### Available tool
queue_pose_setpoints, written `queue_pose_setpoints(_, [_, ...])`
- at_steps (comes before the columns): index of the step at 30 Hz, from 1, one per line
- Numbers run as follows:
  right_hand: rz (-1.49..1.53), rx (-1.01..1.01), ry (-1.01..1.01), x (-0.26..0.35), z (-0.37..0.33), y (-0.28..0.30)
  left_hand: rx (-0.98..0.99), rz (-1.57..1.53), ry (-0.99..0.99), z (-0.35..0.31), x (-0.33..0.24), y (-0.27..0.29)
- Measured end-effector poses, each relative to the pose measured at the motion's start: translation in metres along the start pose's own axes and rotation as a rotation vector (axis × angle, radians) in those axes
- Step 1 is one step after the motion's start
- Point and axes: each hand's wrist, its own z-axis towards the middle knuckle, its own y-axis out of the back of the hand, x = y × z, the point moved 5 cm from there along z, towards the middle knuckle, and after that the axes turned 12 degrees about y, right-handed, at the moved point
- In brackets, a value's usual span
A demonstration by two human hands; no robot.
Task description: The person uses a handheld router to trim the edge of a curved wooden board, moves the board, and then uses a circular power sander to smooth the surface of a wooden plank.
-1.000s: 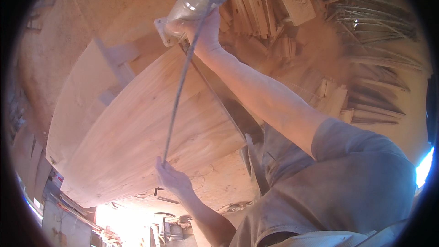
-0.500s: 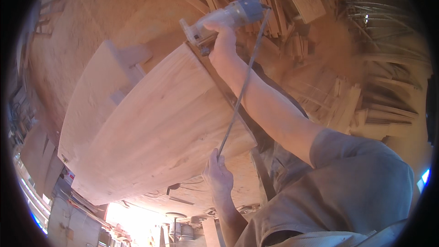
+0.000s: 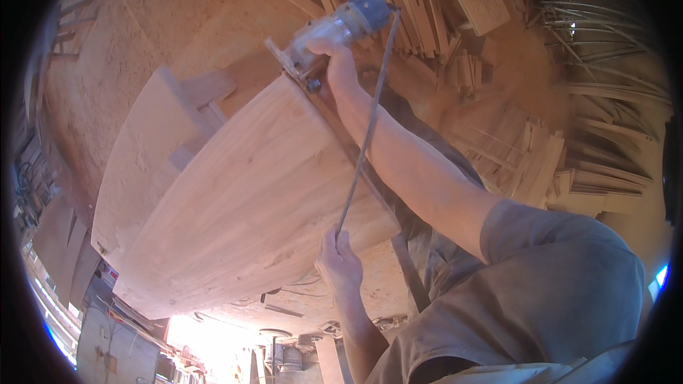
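My right hand [image 3: 331,55] is wrapped round a trim router [image 3: 341,25] with a blue end cap and a flat base plate. The tool lies tilted at the far corner of a large curved wooden panel [image 3: 256,185], its base at the panel's edge; whether the bit touches the wood I cannot make out. From the blue end a grey power cord [image 3: 370,124] runs back over my right forearm. Closed round that cord near the panel's near right corner is my left hand [image 3: 340,262], holding it taut.
Behind the panel lies a second curved wooden piece [image 3: 146,146]. Stacked wood strips [image 3: 416,11] and boards stand at the far side, with more timber pieces [image 3: 605,156] at the right. Dust covers the floor [image 3: 192,14]. Bright light falls in at the bottom left.
My right hand and the router have shifted a little to the left, onto the panel's far corner. The cord has swung left with it, while my left hand stays nearly in place.
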Motion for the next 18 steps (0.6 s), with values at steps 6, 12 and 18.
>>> queue_pose_setpoints(6, [0.024, -0.004, 0.058, 0.011, 0.003, -0.003, 0.068, 0.038, 0.073, 0.003, -0.012, -0.001])
queue_pose_setpoints(12, [-0.033, 0.049, 0.129, 0.024, -0.013, -0.019, 0.042, 0.017, 0.009, 0.003, -0.008, -0.003])
queue_pose_setpoints(18, [0.012, 0.141, 0.115, 0.026, -0.012, -0.036, 0.043, 0.004, 0.038, 0.009, -0.011, 0.002])
